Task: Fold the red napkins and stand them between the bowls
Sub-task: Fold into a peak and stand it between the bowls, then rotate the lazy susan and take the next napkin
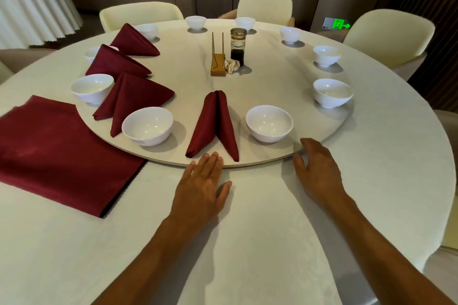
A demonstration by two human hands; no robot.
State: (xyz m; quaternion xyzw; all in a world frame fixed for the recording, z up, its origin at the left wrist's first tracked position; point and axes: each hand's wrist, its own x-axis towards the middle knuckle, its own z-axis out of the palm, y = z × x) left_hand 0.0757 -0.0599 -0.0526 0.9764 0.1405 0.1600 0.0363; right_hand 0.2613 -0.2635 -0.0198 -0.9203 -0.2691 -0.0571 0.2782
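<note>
On turntable: four folded red napkins standing between bowls along left and near arc. Right-side gaps unfilled. Unfolded stack waiting on table, left. Left hand flat, fingers straight; right hand relaxed at turntable rim, gripping nothing.

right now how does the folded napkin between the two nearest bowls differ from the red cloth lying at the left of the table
The folded napkin stands in a narrow peaked shape with two flaps; the red cloth lies flat in a broad rectangle. The folded napkin sits on the turntable between two bowls; the red cloth rests mostly on the tablecloth, its far edge under the turntable's rim. The left hand reaches almost to the folded napkin; the red cloth lies away from both hands. Both are the same dark red fabric.
</note>
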